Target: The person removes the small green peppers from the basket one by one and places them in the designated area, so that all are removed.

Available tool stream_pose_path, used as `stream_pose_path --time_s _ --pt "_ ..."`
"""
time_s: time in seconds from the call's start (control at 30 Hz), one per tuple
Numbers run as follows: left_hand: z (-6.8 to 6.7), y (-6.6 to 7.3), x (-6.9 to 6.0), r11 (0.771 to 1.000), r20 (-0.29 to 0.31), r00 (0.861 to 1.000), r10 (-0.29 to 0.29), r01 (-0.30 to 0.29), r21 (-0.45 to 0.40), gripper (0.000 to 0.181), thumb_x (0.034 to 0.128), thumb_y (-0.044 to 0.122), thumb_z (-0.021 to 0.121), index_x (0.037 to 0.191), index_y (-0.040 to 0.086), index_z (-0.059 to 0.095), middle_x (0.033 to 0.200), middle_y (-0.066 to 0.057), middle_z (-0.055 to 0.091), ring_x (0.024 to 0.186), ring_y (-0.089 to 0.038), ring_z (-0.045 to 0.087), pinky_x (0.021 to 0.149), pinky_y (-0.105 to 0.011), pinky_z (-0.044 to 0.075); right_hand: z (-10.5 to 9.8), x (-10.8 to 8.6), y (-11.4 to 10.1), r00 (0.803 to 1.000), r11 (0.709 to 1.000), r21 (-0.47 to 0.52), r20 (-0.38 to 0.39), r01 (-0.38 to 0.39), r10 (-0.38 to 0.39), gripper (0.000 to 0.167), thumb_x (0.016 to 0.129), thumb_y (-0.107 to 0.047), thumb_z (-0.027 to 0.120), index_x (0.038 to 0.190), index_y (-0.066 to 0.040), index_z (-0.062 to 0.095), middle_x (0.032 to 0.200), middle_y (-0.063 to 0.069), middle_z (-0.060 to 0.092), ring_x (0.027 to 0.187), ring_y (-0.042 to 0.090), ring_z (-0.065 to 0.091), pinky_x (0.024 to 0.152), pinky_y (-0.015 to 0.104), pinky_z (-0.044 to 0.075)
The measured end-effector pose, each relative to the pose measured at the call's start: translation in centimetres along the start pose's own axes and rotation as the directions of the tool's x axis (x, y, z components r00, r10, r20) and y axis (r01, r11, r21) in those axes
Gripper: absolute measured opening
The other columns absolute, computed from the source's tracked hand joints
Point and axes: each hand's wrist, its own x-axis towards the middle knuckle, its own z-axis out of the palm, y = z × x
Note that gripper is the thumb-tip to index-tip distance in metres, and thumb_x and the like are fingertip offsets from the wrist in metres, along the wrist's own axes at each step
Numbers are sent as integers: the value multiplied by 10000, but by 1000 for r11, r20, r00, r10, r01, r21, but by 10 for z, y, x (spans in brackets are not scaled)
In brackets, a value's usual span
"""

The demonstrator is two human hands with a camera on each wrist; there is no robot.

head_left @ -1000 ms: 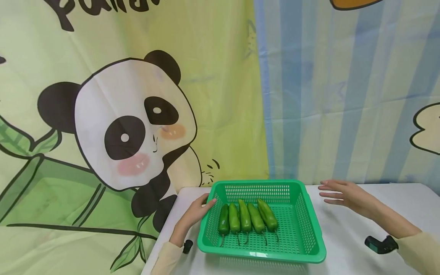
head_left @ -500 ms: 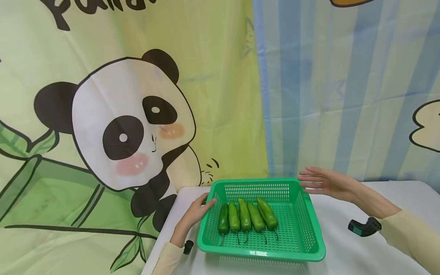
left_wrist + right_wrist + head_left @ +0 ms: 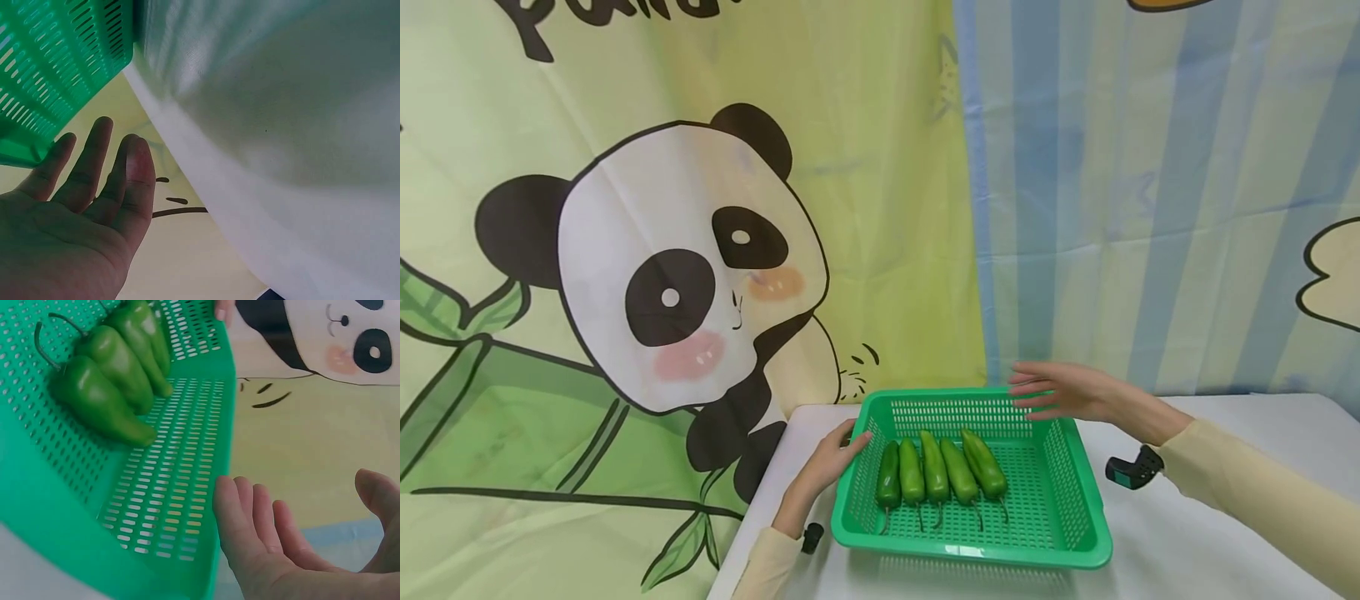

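Several long green chili peppers (image 3: 936, 475) lie side by side, stems toward me, in the left part of a green plastic mesh basket (image 3: 1037, 483). My left hand (image 3: 829, 458) holds the basket's left rim, its thumb over the edge. In the left wrist view its fingers (image 3: 90, 165) extend along the outside of the wall. Over the basket's back right corner hovers my right hand (image 3: 1067, 390), fingers extended and holding nothing. The right wrist view shows it beside the basket's rim (image 3: 225, 456), thumb spread apart, with the peppers (image 3: 106, 403) further inside.
The basket stands on a white-covered table (image 3: 1232, 467). Right behind it hangs a curtain with a printed panda (image 3: 677, 275) and a blue striped section (image 3: 1120, 208). Small black devices are strapped at both wrists, including the right wrist device (image 3: 1133, 468).
My right hand has moved left and slightly up, from beside the basket to above its back right corner. The left hand, the basket and the peppers have stayed in place.
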Motion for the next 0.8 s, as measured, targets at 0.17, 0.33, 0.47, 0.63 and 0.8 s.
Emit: stream_pose_path --time_s 0.17,0.33,0.47,0.63,0.8 --pt "0 0 0 1000 8 1000 9 -9 -5 529 1025 480 529 1449 164 522 1356 -130 624 1215 -338 619 947 -505 546 11 16 -2 998 998 -48 -43 -45 43 681 1054 -434 487 1526 29 327 1568 287 346 1390 425 453 1050 468 507" --pt "0 -1 -1 1000 6 1000 2 -2 -6 544 1023 489 528 1454 158 517 1343 -130 628 1196 -321 631 936 -484 553 24 33 1 996 987 -138 -45 -87 81 698 1040 -436 513 1509 54 353 1535 310 386 1390 463 435 1096 551 446" --pt "0 -1 -1 1000 14 1000 3 -3 -10 541 1028 476 523 1450 137 517 1325 -146 631 1167 -321 647 898 -456 573 36 45 9 993 966 -231 -41 -118 112 703 1027 -426 540 1481 89 389 1483 316 450 1348 477 475 1083 584 444" --pt "0 0 -1 1000 15 1000 3 -3 -23 512 1032 444 533 1440 136 524 1295 -146 638 1130 -304 664 857 -409 587 50 55 18 988 941 -303 -32 -151 148 647 1022 -378 559 1480 58 424 1473 347 440 1344 521 454 1061 610 449" --pt "-1 0 -1 1000 17 1000 4 -4 -22 515 1031 453 529 1447 148 516 1296 -138 636 1121 -289 665 849 -398 590 59 59 21 982 924 -332 -87 -189 170 652 994 -366 614 1460 57 444 1453 352 452 1307 526 489 1043 618 460"
